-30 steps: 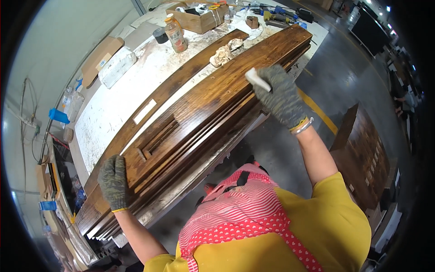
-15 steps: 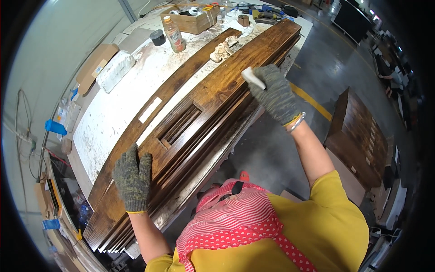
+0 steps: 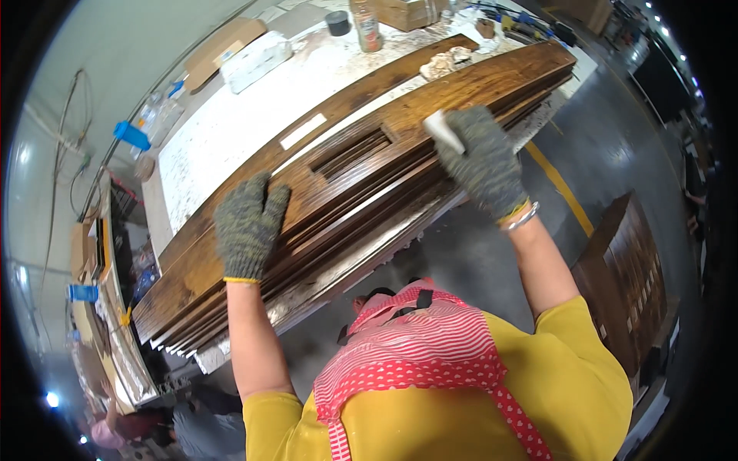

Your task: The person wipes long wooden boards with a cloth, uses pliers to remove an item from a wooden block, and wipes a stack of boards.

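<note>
A stack of curved, dark-stained wooden boards (image 3: 492, 83) lies across the bench, with a rectangular slot cut through the top one. My gloved left hand (image 3: 250, 227) rests flat on the top board, left of the slot, fingers stretched out. Right of the slot, my gloved right hand (image 3: 486, 163) is at the stack's near edge, gripping a white folded pad (image 3: 445, 133); its exact kind is unclear. Behind the stack lies a narrower curved board (image 3: 369, 83) with a light rectangular opening. On it or beside it sits a crumpled, stained cloth (image 3: 444, 63).
The white bench top (image 3: 207, 146) is smeared with brown stain. Along its back stand a bottle (image 3: 367, 29), a dark round container (image 3: 337, 23) and a wooden box (image 3: 406, 14). A white wrapped block (image 3: 257, 61) lies at the back left. Dark wooden panels (image 3: 626, 280) stand at right.
The view has turned, shifting the bench up and right in the picture. My right hand has come along the board's edge toward the slot with the white pad. My left hand stays on the board.
</note>
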